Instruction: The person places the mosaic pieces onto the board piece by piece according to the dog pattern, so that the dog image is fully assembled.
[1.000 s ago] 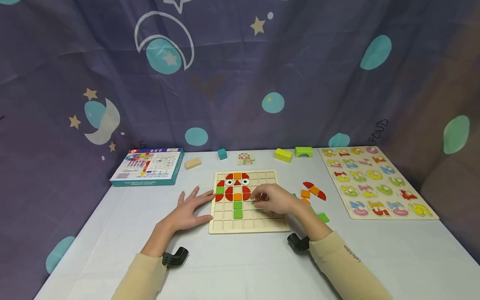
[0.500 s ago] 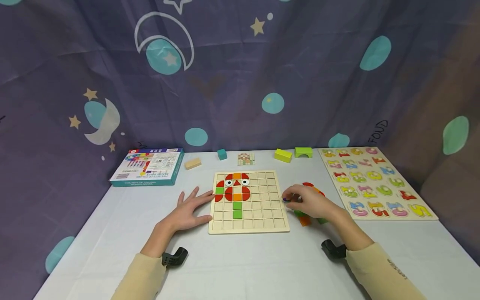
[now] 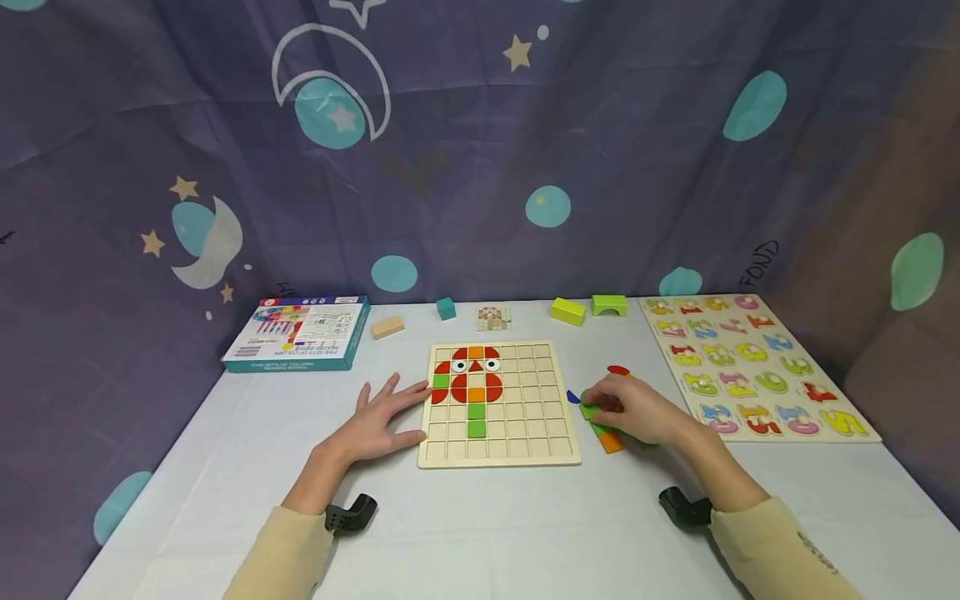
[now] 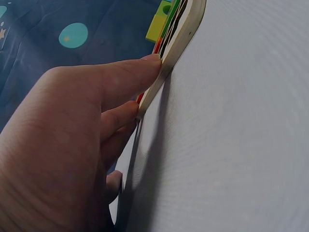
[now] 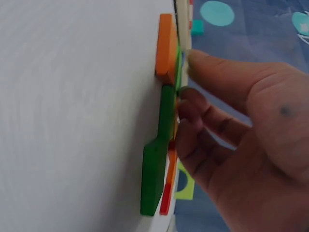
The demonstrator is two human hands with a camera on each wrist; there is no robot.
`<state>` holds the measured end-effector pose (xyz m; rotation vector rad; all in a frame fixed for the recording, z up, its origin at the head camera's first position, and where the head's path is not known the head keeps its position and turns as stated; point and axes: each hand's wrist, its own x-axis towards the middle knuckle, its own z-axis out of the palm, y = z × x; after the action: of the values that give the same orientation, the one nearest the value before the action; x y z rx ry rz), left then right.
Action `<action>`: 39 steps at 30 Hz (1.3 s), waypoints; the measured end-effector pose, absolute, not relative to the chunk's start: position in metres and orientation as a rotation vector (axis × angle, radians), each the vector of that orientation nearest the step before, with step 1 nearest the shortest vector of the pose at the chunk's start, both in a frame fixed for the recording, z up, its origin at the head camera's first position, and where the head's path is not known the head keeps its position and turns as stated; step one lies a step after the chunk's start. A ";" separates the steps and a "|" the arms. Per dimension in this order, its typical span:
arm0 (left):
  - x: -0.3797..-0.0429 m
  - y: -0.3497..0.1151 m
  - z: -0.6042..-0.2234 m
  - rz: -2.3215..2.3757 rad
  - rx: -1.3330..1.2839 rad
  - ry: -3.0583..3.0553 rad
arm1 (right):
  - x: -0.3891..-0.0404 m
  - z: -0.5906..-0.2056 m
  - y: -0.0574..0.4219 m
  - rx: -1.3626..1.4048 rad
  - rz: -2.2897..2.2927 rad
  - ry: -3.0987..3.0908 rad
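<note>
My left hand (image 3: 377,423) lies with spread fingers at the left edge of a wooden grid board (image 3: 528,421); the left wrist view shows the thumb (image 4: 140,72) touching its rim. Red, orange and green tiles and two eye tiles fill cells on the board's left half. Right of the board, my right hand (image 3: 633,408) is over loose tiles, fingers bent. Its thumb and fingertips are apart beside a green tile (image 3: 590,412), and no grip shows. An orange tile (image 3: 611,442), a blue piece (image 3: 573,397) and a red piece (image 3: 618,370) lie around it. The palm hides other tiles.
Along the back stand a box (image 3: 296,333), a wooden block (image 3: 387,327), a teal cube (image 3: 446,309), a pattern card (image 3: 494,317), a yellow block (image 3: 567,312) and a green arch block (image 3: 609,305). A number puzzle board (image 3: 708,333) lies at the right.
My right hand has moved from over the grid board rightward to the loose tiles, then slightly farther right. The blue piece is now uncovered beside the board. My left hand has stayed in place.
</note>
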<state>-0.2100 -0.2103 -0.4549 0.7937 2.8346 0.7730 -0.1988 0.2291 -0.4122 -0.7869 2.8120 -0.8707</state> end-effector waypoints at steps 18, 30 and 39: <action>-0.211 -0.210 -0.456 0.766 0.801 2.837 | -0.196 -0.417 0.226 -0.720 -0.809 2.834; -0.211 -0.210 -0.455 0.756 0.795 2.837 | -0.197 -0.418 0.223 -0.743 -0.830 2.882; -0.211 -0.210 -0.454 0.747 0.775 2.836 | -0.198 -0.412 0.223 -0.756 -0.912 2.883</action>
<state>-0.2109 -0.2102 -0.4536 0.7748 2.8365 0.7467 -0.1979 0.2230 -0.4116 -0.7564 2.8829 -0.9121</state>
